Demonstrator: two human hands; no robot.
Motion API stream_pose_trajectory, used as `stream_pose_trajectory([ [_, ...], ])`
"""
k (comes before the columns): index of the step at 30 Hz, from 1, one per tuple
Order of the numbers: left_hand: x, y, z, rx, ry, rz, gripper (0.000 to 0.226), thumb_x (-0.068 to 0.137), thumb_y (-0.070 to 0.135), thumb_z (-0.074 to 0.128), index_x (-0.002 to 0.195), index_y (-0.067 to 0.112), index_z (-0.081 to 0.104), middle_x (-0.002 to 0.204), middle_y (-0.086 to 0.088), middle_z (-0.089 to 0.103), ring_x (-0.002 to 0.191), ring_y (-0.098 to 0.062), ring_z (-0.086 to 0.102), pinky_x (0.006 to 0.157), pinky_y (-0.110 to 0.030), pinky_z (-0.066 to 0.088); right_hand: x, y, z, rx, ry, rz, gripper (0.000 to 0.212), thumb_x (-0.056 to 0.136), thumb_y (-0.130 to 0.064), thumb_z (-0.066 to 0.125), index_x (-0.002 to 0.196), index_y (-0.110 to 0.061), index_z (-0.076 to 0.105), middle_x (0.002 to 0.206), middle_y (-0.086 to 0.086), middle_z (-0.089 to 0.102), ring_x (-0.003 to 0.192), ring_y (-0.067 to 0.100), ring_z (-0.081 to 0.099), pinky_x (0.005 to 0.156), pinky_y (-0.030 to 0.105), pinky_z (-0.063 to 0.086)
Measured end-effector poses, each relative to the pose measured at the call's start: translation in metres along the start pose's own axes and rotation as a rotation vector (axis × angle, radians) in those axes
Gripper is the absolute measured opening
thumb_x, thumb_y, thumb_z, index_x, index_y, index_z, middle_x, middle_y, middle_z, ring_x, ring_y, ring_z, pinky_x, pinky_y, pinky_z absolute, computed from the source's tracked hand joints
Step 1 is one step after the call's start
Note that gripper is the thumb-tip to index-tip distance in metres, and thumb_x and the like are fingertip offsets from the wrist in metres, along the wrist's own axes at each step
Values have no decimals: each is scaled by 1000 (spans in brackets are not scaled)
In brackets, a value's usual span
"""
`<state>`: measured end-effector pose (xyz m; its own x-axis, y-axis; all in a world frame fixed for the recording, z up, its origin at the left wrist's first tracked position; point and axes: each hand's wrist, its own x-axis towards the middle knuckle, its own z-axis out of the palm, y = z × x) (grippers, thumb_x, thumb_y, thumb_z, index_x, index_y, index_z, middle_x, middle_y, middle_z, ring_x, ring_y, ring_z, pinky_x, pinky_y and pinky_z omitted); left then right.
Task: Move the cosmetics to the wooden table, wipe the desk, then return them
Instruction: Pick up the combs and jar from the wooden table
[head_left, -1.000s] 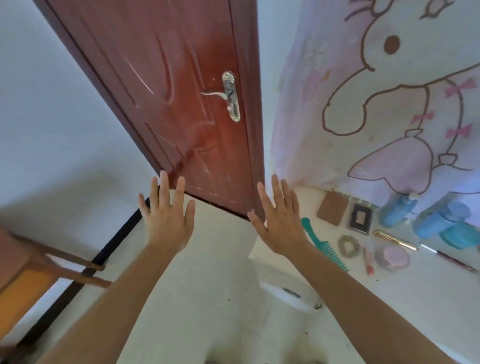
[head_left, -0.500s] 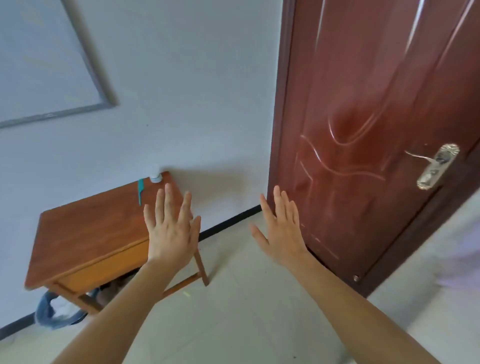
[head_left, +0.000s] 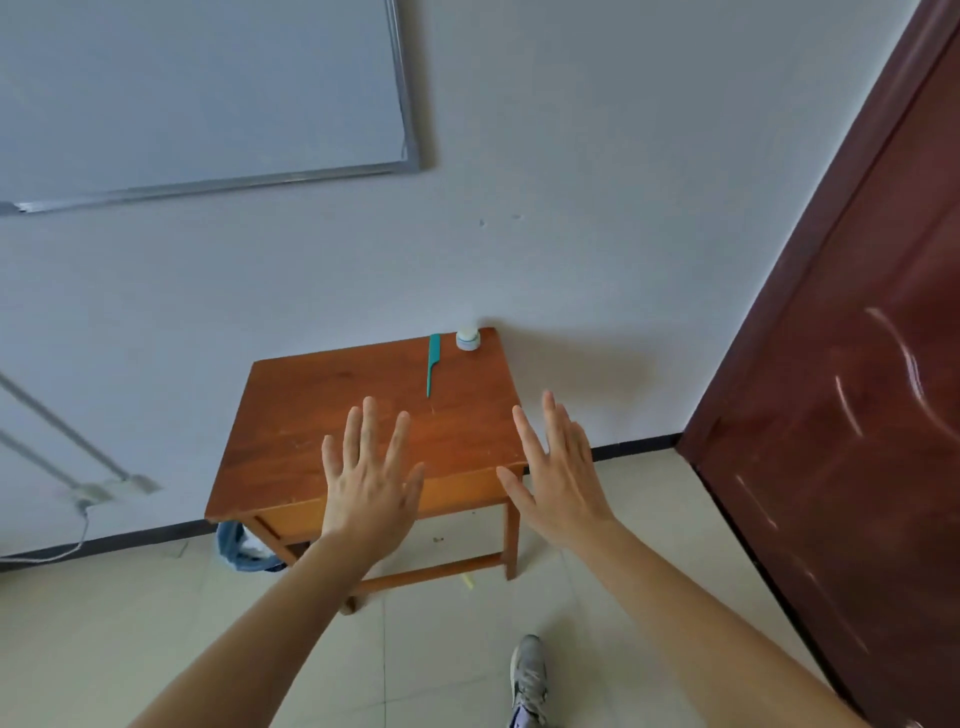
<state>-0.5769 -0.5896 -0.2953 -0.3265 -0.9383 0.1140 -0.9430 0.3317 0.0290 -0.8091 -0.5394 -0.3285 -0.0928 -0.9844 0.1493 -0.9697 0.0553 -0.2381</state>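
A small wooden table (head_left: 311, 415) stands against the white wall ahead of me. On its far right corner lie a teal tail comb (head_left: 432, 364) and a small white jar with a blue band (head_left: 468, 339). My left hand (head_left: 369, 480) and my right hand (head_left: 558, 478) are raised in front of me, fingers straight and spread, holding nothing. They hover above the table's near edge. The white desk with the other cosmetics is out of view.
A dark red door (head_left: 852, 389) stands at the right. A whiteboard (head_left: 197, 93) hangs on the wall at upper left. A blue bag (head_left: 241, 548) sits under the table. My grey shoe (head_left: 529, 675) is on the tiled floor.
My view has swung left from the desk and the door to the wooden table, which now sits in the middle. Both hands stay raised and spread, empty throughout.
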Motion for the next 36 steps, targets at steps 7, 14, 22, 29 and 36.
stream_pose_trajectory([
  [7, 141, 9, 13, 37, -107, -24, 67, 98, 58, 16, 154, 30, -9, 158, -7, -27, 145, -29, -24, 117, -55, -6, 139, 47, 17, 54, -38, 78, 76, 99, -61, 29, 156, -27, -8, 161, 11, -24, 151, 32, -7, 123, 48, 10],
  [14, 261, -3, 16, 50, -123, -7, 67, 99, 56, 23, 154, 30, -7, 158, -7, -26, 145, -27, -25, 117, -52, -5, 265, 73, 15, 48, -47, 88, 73, 101, -52, 36, 157, -24, -2, 163, 12, -16, 151, 32, 1, 123, 46, 14],
  [22, 355, -31, 79, -32, -283, -6, 68, 99, 54, 31, 154, 30, -1, 161, -7, -17, 148, -29, -15, 118, -53, 4, 342, 77, 73, 44, -125, 134, 73, 101, -50, 38, 157, -23, -1, 163, 14, -11, 151, 31, 5, 123, 45, 14],
  [29, 409, -66, 163, -104, -556, 16, 68, 98, 58, 28, 155, 30, 1, 163, -2, -9, 150, -26, -7, 119, -52, 10, 397, 60, 135, 39, -222, 211, 74, 100, -45, 45, 156, -22, 2, 164, 14, -4, 151, 30, 5, 121, 42, 13],
  [36, 398, -109, 214, 3, -701, 133, 72, 94, 67, 15, 154, 33, -7, 161, 5, -17, 148, -21, -16, 119, -55, 5, 447, 41, 191, 65, -293, 223, 70, 100, -37, 50, 156, -26, 10, 164, 12, 6, 150, 31, 15, 118, 45, 29],
])
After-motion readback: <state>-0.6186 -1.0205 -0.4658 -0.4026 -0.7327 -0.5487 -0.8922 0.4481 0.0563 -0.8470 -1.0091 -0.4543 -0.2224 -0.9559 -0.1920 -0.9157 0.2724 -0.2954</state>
